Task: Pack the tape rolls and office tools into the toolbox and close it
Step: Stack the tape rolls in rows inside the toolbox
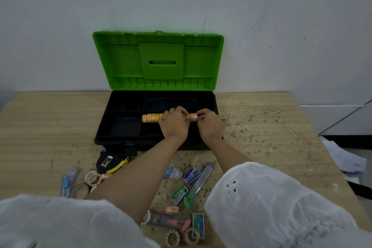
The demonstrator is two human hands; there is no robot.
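Inside the open toolbox [104, 127] — both hands are seating a row of tape rolls [152, 118]
Fingers of the left hand [174, 122] and the right hand [211, 125] are curling around the row, gripping its right half while it is lying across the tray's middle. Uneven squeezing is risking a buckle — loose rolls would be separating and dropping into different compartments. Further items, including the tape measure [109, 162], are waiting on the table [50, 127]

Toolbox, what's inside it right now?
Inside the toolbox is a row of orange tape rolls, gripped by the left hand and right hand. The hands cover the row's right part and whatever lies beneath; other compartments are too dark to tell.
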